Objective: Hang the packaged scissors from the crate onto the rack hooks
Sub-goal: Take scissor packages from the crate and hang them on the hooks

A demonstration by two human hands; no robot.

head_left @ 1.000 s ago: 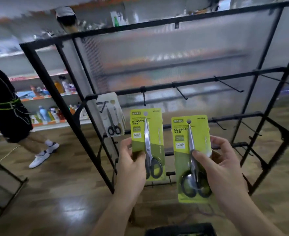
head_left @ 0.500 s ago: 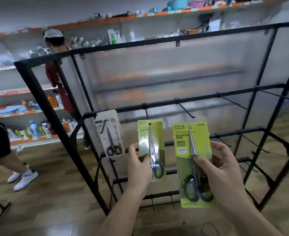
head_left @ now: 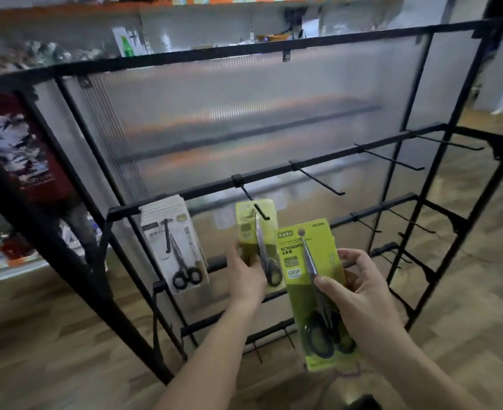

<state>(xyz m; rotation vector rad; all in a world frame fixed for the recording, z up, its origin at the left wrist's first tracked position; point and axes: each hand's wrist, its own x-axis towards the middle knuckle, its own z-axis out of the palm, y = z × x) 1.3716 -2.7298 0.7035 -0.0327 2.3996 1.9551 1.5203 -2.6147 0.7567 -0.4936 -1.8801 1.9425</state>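
My left hand (head_left: 245, 278) grips a green scissors pack (head_left: 256, 232) by its lower edge and holds its top against a black rack hook (head_left: 254, 204); the hook's tip shows in front of the card. In my right hand (head_left: 359, 294) is a second green scissors pack (head_left: 306, 261), upright and just to the right, nearer to me. A stack of white scissors packs (head_left: 174, 244) hangs on the hook to the left. The crate (head_left: 362, 403) shows only as a dark corner at the bottom edge.
The black metal rack (head_left: 318, 167) has several bare hooks (head_left: 321, 182) on its bars to the right and below. A ribbed translucent panel (head_left: 244, 113) backs it. A person in a red shirt (head_left: 22, 155) stands behind the rack at left. The floor is wood.
My left hand has moved up and forward, bringing its pack onto the hook. My right hand with its pack stays about level. The view has come closer to the rack.
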